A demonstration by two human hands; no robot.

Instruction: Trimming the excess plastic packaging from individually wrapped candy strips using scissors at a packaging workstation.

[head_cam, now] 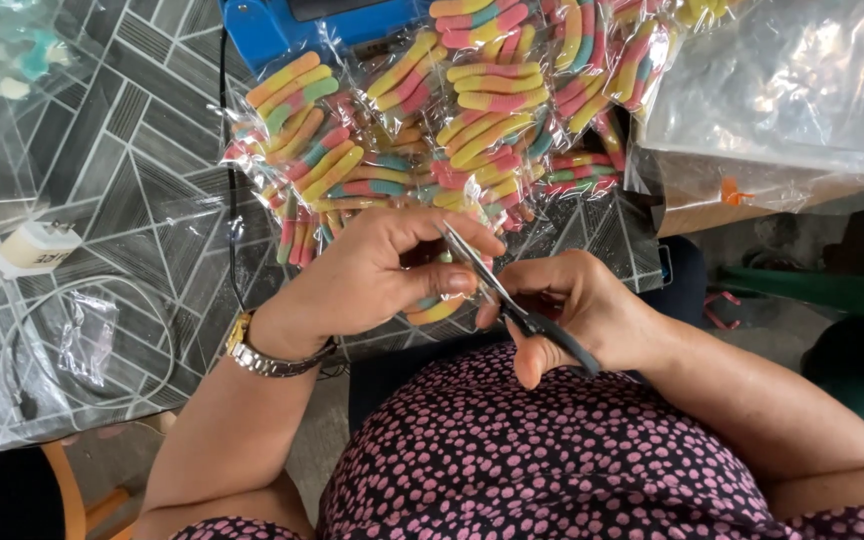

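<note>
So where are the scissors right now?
In the head view, the scissors sit low in the middle, held in the right hand, blades pointing up toward the left hand.

White charger (37, 247) and cable (102, 290) on table (142, 150)

Striped gummy worms (482, 90) in yellow, pink, green and orange fill clear, glossy packets heaped on a counter (122, 150) covered in a grey geometric pattern of pale lines and hatched triangles. Behind the heap sits a bright blue machine (262, 25). Just in front of the heap, the left hand (382, 270) wears a gold-and-silver wristwatch (257, 350), and the right hand (577, 305) grips scissors (512, 295) with silver blades and dark handles. The person's dress (552, 460) is dark purple, dotted with pink spots. Left of the heap lies a cream plug (37, 245) with white cable.
</note>
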